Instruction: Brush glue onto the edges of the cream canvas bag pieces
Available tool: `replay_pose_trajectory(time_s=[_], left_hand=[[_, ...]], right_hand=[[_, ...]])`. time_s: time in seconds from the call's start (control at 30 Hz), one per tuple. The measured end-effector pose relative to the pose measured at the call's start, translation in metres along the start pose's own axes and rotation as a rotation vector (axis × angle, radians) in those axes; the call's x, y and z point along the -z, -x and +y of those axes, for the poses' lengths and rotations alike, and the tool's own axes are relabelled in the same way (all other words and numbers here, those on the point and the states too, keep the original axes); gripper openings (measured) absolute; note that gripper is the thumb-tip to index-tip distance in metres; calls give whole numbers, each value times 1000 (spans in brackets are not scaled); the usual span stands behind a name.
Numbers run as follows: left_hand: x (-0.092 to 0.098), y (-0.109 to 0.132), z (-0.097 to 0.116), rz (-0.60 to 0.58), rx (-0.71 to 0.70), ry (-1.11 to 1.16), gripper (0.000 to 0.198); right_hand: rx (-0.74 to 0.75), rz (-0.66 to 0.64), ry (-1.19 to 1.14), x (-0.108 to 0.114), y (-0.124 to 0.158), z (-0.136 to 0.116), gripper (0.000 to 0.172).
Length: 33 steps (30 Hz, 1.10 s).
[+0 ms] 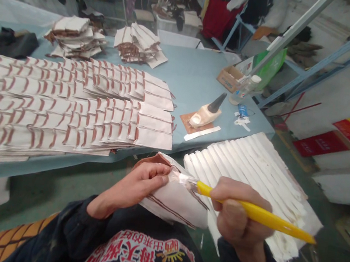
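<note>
My left hand (134, 185) grips a pale sewn piece (179, 204) with brown edging and dark stripes, fingers closed at its upper edge. It rests above my lap, in front of the table. In my right hand (238, 210) is a yellow-handled paintbrush (266, 217), the fingers wrapped round its handle. The brush's bristles touch the piece just beside my left fingertips. Beyond my right hand, long white strips (237, 162) lie side by side on a sheet.
Overlapping rows of pale, brown-edged pieces (71, 107) cover the blue table's (197, 66) left part. Two stacks (137, 43) stand behind them. A cream bottle with a dark nozzle (206, 113) lies on a brown square. A cardboard box (229, 78) and clear bottle (244, 90) stand farther right.
</note>
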<state>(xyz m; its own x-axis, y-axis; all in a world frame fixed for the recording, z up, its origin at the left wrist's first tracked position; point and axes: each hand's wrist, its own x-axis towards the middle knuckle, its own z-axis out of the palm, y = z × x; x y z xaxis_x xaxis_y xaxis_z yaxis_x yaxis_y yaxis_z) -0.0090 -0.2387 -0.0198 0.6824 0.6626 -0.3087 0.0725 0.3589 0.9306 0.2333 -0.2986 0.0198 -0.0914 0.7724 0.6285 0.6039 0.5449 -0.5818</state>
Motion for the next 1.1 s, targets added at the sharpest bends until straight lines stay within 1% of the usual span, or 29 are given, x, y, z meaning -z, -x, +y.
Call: replay_pose_trajectory(time_s=[0.07, 0.13, 0.2, 0.27, 0.33, 0.4, 0.47, 0.57, 0.67, 0.77, 0.87, 0.9, 0.93, 1.0, 1.07, 1.1], left_hand=[[-2, 0, 1, -8, -2, 28, 35], [-2, -1, 2, 4, -18, 56, 33], [-1, -2, 2, 25, -21, 71, 31], [0, -2, 2, 38, -5, 67, 30], [1, -1, 2, 33, 16, 60, 29], [0, -1, 4, 26, 18, 74, 29], [-2, -1, 8, 41, 7, 105, 31], [-4, -3, 10, 73, -8, 151, 34], [-3, -8, 6, 84, -14, 168, 35], [1, -12, -2, 114, -13, 183, 37], [3, -14, -7, 125, 9, 203, 40], [3, -14, -8, 128, 17, 210, 40], [3, -14, -8, 133, 24, 220, 39], [2, -14, -6, 148, 22, 236, 38], [-1, -15, -4, 153, 23, 236, 37], [-2, -16, -3, 149, 29, 233, 37]], right_hand=[[111, -29, -24, -6, -12, 4, 20], [171, -30, -22, -10, -21, 9, 19], [130, -3, -36, -8, -21, 12, 17], [29, 30, -72, -4, -14, 13, 19], [-57, 31, -105, -1, -7, 14, 22], [-68, 2, -106, -4, -4, 17, 22], [-35, 7, -76, -12, -7, 21, 22], [37, 69, -51, -29, -11, 25, 25], [57, 127, -26, -42, -11, 27, 29], [5, 157, 3, -46, -12, 28, 32], [-75, 302, -17, -42, -14, 31, 32], [-102, 340, -15, -41, -13, 32, 30], [-126, 346, -1, -40, -11, 33, 28], [-152, 274, 50, -42, -3, 36, 24], [-166, 197, 97, -51, 6, 40, 23], [-177, 189, 116, -58, 11, 42, 24]])
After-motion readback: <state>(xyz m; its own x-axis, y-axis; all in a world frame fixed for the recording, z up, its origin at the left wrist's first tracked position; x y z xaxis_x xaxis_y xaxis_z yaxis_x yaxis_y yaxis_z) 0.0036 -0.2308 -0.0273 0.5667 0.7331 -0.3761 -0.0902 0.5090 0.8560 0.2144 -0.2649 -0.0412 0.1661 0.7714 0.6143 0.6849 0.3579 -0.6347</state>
